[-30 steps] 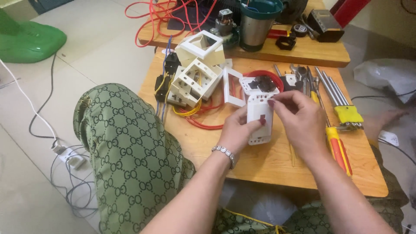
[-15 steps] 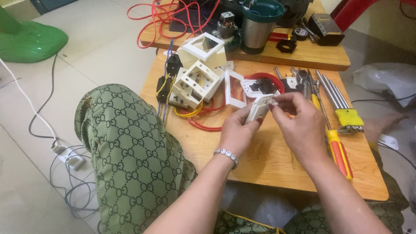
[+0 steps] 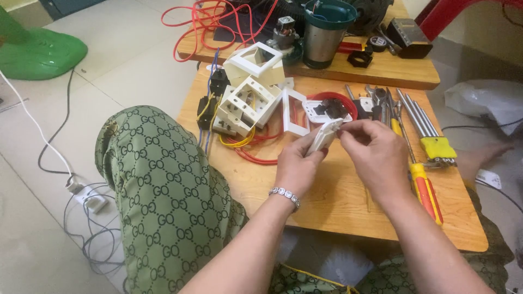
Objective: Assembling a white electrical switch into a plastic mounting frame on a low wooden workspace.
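Turned edge-on since a second ago, the white plate (image 3: 322, 137) sits above the table (image 3: 338, 196) centre. Left hand (image 3: 297, 163) grips its lower edge; right hand (image 3: 376, 155) pinches its top. Bare wood lies beneath; screwdriver (image 3: 425, 188) near right.

Both hands pinch white socket plate (image 3: 323, 136) above wooden table (image 3: 338, 201)

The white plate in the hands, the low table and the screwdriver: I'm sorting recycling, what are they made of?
The white plate held by the left hand and right hand looks like smooth moulded plastic, evenly matte. The low table seems wood, with visible grain. The screwdriver has a glossy red-and-yellow handle, likely plastic, and a grey metal-looking shaft.
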